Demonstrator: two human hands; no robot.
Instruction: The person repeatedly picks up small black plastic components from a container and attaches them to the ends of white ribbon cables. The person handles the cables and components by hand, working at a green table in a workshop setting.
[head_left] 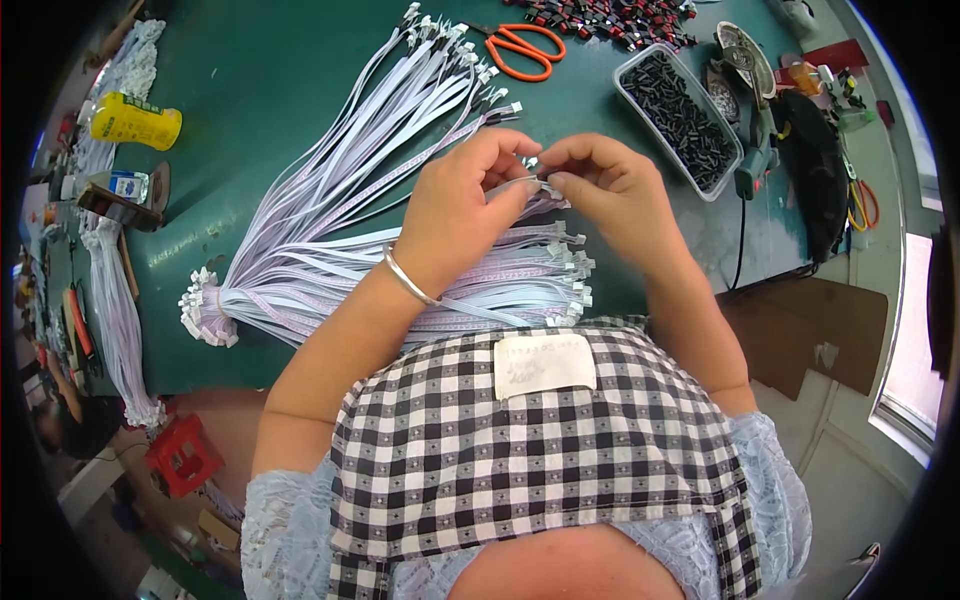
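Observation:
Both hands meet above the table, pinching the end of a flat ribbon cable (540, 182) between fingertips. My left hand (465, 195), with a silver bangle behind its wrist, has thumb and fingers closed on it. From the other side my right hand (612, 190) grips with thumb and forefinger. Fingers partly hide the small connector there. Beneath and left of the hands, a big bundle of white and pinkish ribbon cables (330, 190) fans out in two groups. White connectors tip the strands, and the gathered end (208, 310) is at the left.
Orange-handled scissors (525, 52) lie beyond the bundle. Right of my hands stands a clear plastic box (723, 182) of short black tubes (675, 115). Red and black small parts (610, 18) are heaped at the back. A corded green tool (757, 172) and a yellow bottle (137, 121) flank the workspace.

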